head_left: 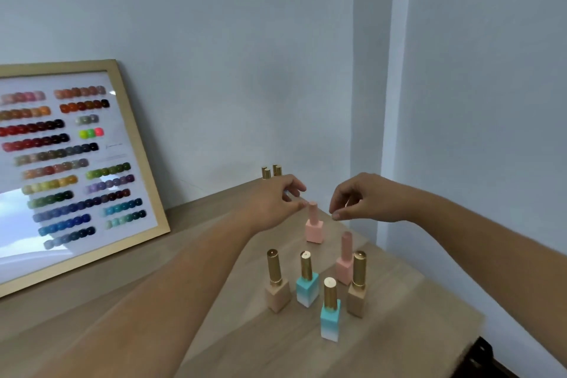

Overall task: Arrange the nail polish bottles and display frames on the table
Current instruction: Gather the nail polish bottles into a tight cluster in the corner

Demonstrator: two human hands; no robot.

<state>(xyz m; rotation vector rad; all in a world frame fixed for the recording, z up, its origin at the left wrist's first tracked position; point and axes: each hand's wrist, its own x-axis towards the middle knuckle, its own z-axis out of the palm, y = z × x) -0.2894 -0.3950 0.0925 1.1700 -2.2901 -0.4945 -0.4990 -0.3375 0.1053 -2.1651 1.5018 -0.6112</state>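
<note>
Several nail polish bottles stand upright on the wooden table point(414, 310). A pink bottle point(314, 230) stands farthest back, with a second pink bottle point(343, 270) nearer. Two beige bottles with gold caps point(277, 294) point(356, 299) flank two blue-white bottles point(306, 288) point(329, 321). My left hand point(276, 202) hovers at the far pink bottle's cap, fingertips just beside it. My right hand point(365, 199) hangs right of that cap, fingers curled and apart, holding nothing. A gold-framed colour swatch display point(76, 163) leans against the wall at the left.
Two more gold caps point(271, 172) show behind my left hand at the table's back corner. The table's right edge point(466, 301) runs close to the wall. A dark object point(484, 353) sits below the table's front right corner.
</note>
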